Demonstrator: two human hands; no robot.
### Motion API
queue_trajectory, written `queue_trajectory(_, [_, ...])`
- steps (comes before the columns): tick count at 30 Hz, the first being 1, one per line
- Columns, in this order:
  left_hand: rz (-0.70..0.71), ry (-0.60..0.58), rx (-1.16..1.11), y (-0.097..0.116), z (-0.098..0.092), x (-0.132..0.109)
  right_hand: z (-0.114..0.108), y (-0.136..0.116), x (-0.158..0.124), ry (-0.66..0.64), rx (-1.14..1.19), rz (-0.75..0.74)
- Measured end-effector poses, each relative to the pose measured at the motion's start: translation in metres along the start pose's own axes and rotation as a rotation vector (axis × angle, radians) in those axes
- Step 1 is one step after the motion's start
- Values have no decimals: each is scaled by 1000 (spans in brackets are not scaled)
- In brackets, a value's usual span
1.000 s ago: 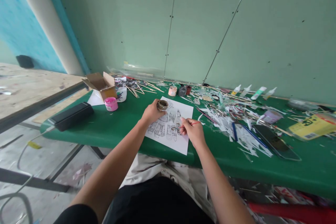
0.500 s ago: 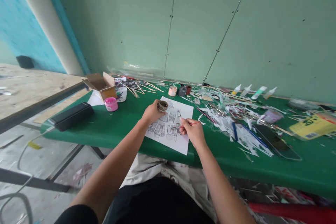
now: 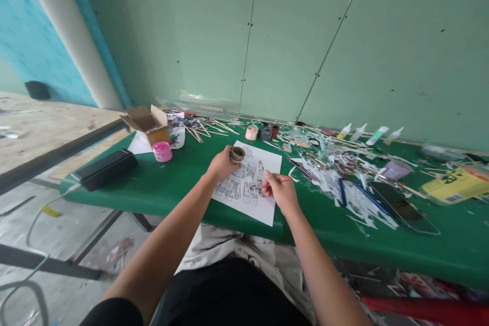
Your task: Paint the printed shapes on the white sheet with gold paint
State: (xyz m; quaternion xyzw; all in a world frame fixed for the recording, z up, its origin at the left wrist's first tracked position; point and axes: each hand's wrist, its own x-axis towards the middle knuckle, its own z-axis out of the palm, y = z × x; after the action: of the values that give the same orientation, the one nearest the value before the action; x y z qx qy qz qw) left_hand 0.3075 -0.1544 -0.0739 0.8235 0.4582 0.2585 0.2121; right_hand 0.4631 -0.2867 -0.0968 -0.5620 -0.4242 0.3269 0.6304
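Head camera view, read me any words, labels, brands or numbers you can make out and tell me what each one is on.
None can be read for certain.
Yellow box: black print and a barcode, too blurred to read.
Glue tubes: labels too small.
Printed sheet: line drawings only, no legible words.
Pink paint pot and small pot in the left hand: no readable label.

A white sheet [image 3: 250,183] with black line patterns lies on the green table [image 3: 179,178], near a pink pot [image 3: 162,151].

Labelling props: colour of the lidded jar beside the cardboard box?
Pink jar, head view.
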Motion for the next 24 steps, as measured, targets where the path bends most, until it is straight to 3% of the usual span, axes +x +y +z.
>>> queue_trajectory(24, [1, 9, 4, 3, -1, -2, 0, 2, 1, 5, -41, 2])
